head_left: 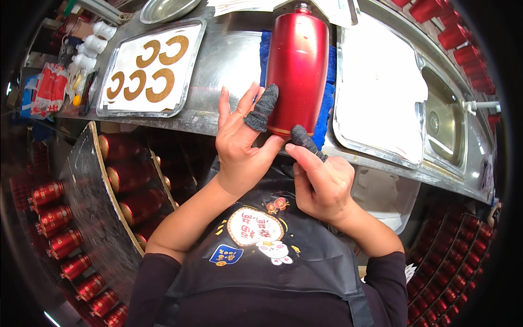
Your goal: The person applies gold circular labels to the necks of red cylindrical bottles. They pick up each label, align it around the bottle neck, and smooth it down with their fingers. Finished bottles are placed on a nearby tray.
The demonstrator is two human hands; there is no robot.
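A large glossy red bottle lies on blue cloth, its neck pointing away from me and its base toward me. My left hand is open, fingers spread. A dark knitted finger cover on one of its fingers rests against the bottle's left side, and the thumb reaches the base edge. My right hand is closed, with its fingers bent close together at the base. One of them wears a similar dark cover and touches the base's right part. Whether anything small is between these fingers is hidden.
Left on the metal counter, a tray holds several gold C-shaped pieces. A white-lined tray sits right of the bottle, beside a sink. Red containers fill racks below left; more racks stand at right. A metal bowl is far left.
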